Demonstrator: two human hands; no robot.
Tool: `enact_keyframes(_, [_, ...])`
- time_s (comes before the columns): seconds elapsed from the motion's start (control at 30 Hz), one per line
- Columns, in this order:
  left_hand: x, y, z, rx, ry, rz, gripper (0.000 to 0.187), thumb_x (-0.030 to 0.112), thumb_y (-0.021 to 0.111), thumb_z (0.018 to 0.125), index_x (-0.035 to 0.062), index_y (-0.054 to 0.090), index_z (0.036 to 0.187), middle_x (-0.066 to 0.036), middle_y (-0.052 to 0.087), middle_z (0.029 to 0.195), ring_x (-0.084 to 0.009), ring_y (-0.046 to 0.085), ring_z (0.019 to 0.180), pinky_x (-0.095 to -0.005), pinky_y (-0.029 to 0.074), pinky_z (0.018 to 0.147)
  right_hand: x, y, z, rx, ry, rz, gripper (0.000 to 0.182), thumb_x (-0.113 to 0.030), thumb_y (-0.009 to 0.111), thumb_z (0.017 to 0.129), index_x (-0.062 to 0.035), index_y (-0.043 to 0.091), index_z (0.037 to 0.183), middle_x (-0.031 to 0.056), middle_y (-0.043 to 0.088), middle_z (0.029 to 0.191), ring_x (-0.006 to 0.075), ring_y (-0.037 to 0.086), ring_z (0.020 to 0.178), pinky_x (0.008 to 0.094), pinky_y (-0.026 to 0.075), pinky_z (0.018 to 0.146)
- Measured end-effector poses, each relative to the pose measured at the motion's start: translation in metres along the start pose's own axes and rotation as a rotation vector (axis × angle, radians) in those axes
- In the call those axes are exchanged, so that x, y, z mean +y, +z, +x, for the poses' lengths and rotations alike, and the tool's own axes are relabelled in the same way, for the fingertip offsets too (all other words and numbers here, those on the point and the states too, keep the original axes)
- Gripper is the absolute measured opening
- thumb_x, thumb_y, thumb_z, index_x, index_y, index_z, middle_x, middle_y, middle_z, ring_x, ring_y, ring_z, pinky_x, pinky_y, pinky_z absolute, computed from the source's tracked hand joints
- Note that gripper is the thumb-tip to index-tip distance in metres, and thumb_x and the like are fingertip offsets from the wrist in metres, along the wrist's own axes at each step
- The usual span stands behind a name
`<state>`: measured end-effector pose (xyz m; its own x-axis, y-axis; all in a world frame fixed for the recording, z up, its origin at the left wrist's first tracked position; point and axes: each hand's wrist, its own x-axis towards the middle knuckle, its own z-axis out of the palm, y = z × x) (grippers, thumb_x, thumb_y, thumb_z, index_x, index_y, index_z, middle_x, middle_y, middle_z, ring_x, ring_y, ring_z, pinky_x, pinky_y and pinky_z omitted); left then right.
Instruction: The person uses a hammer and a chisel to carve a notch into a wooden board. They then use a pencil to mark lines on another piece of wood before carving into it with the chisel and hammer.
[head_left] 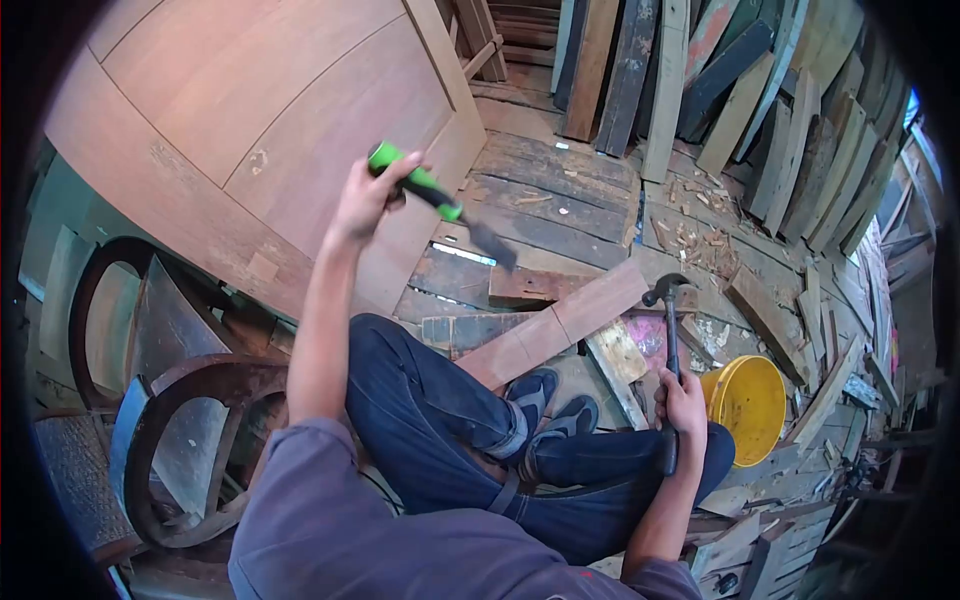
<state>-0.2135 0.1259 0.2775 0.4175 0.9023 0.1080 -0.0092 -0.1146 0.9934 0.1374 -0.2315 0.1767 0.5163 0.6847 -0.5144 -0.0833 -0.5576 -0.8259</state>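
A chisel (428, 190) with a green and black handle is held in my left hand (370, 200), its dark blade pointing down to the right above the floor. My right hand (683, 403) is wrapped round the handle of a claw hammer (671, 330), whose head is up, near the end of a pale reddish board (560, 325). That board lies slanting in front of my knees, with lines across its face. Beneath its far side is a darker wood block (530, 287). Neither tool touches the board.
A large wooden panel (290, 110) leans at the upper left. Curved dark frames (150, 460) stand at the lower left. A yellow bucket (752, 410) sits beside my right knee. Planks (668, 90) line the back, and wood chips (705, 245) litter the floor.
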Motion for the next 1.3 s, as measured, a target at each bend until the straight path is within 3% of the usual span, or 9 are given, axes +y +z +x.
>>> enact_keyframes(0.13, [-0.035, 0.001, -0.030, 0.411, 0.053, -0.479, 0.031, 0.039, 0.068, 0.089, 0.0111, 0.057, 0.083, -0.002, 0.056, 0.071, -0.0087, 0.051, 0.062, -0.0252, 0.040, 0.057, 0.008, 0.001, 0.010, 0.013, 0.043, -0.025, 0.025, -0.024, 0.055, 0.099, -0.0080, 0.045, 0.082, 0.0015, 0.046, 0.060, 0.0120, 0.047, 0.041, 0.0312, 0.042, 0.032])
enact_keyframes(0.43, [-0.061, -0.041, -0.031, -0.108, 0.326, -0.803, 0.043, 0.037, 0.059, 0.085, 0.0093, 0.039, 0.059, 0.001, 0.035, 0.064, -0.0097, 0.031, 0.059, -0.0244, 0.028, 0.054, -0.017, 0.000, -0.016, -0.013, 0.036, 0.317, 0.023, -0.025, 0.056, 0.099, -0.0092, 0.047, 0.086, -0.0018, 0.041, 0.060, 0.0077, 0.040, 0.039, 0.0271, 0.037, 0.031])
enact_keyframes(0.7, [-0.077, -0.052, -0.036, -0.157, 0.282, -1.061, 0.030, 0.031, 0.062, 0.084, 0.0112, 0.045, 0.069, 0.000, 0.040, 0.073, -0.0103, 0.037, 0.064, -0.0252, 0.029, 0.057, 0.041, -0.078, -0.111, -0.352, -0.817, 0.938, 0.021, -0.021, 0.059, 0.095, -0.0078, 0.044, 0.088, -0.0006, 0.038, 0.055, 0.0093, 0.036, 0.033, 0.0304, 0.045, 0.031])
enact_keyframes(0.87, [-0.092, -0.062, -0.033, 0.103, 0.242, -0.929, 0.033, 0.030, 0.061, 0.083, 0.0111, 0.039, 0.068, -0.002, 0.036, 0.071, -0.0125, 0.031, 0.063, -0.0246, 0.025, 0.052, 0.067, -0.118, -0.183, 0.343, -0.659, 0.988, 0.041, -0.028, 0.042, 0.104, -0.0155, 0.039, 0.065, -0.0064, 0.028, 0.047, 0.0088, 0.025, 0.032, 0.0261, 0.030, 0.031])
enact_keyframes(0.9, [-0.092, -0.068, -0.029, -0.228, 0.327, -0.895, 0.032, 0.029, 0.060, 0.084, 0.0109, 0.039, 0.067, -0.002, 0.036, 0.071, -0.0122, 0.030, 0.062, -0.0253, 0.025, 0.053, 0.078, -0.123, -0.200, 0.425, -0.666, 1.100, 0.044, -0.027, 0.039, 0.105, -0.0162, 0.037, 0.063, -0.0075, 0.025, 0.045, 0.0083, 0.024, 0.032, 0.0262, 0.029, 0.031])
enact_keyframes(1.03, [-0.090, -0.057, -0.024, -0.480, 0.414, -0.936, 0.033, 0.027, 0.058, 0.086, 0.0103, 0.040, 0.064, -0.001, 0.036, 0.069, -0.0106, 0.028, 0.061, -0.0261, 0.024, 0.053, 0.161, -0.143, -0.243, 0.635, -0.638, 1.341, 0.041, -0.024, 0.045, 0.103, -0.0168, 0.038, 0.063, -0.0072, 0.029, 0.046, 0.0067, 0.027, 0.033, 0.0245, 0.027, 0.030])
enact_keyframes(1.2, [-0.094, -0.062, -0.010, -0.606, 0.363, -0.851, 0.034, 0.032, 0.059, 0.090, 0.0090, 0.044, 0.069, -0.005, 0.046, 0.078, -0.0115, 0.034, 0.065, -0.0256, 0.030, 0.055, 0.298, -0.107, -0.277, 0.981, -0.087, 1.208, 0.037, -0.029, 0.056, 0.096, -0.0181, 0.038, 0.065, -0.0091, 0.028, 0.050, 0.0069, 0.029, 0.037, 0.0284, 0.028, 0.034])
enact_keyframes(1.27, [-0.127, -0.090, 0.005, -0.542, 0.509, -0.677, 0.050, 0.056, 0.074, 0.079, 0.0116, 0.058, 0.097, -0.009, 0.054, 0.086, -0.0247, 0.051, 0.077, -0.0467, 0.050, 0.070, 0.328, -0.076, -0.285, 1.158, 0.193, 1.130, 0.028, -0.026, 0.056, 0.094, -0.0161, 0.043, 0.071, -0.0081, 0.031, 0.052, 0.0075, 0.030, 0.038, 0.0291, 0.029, 0.035])
enact_keyframes(1.3, [-0.123, -0.086, 0.009, -0.643, 0.526, -0.711, 0.051, 0.055, 0.075, 0.079, 0.0092, 0.058, 0.093, -0.007, 0.053, 0.082, -0.0259, 0.051, 0.077, -0.0405, 0.046, 0.065, 0.346, -0.066, -0.290, 1.139, 0.288, 1.075, 0.025, -0.023, 0.057, 0.094, -0.0139, 0.045, 0.074, -0.0066, 0.032, 0.053, 0.0081, 0.031, 0.038, 0.0293, 0.029, 0.035])
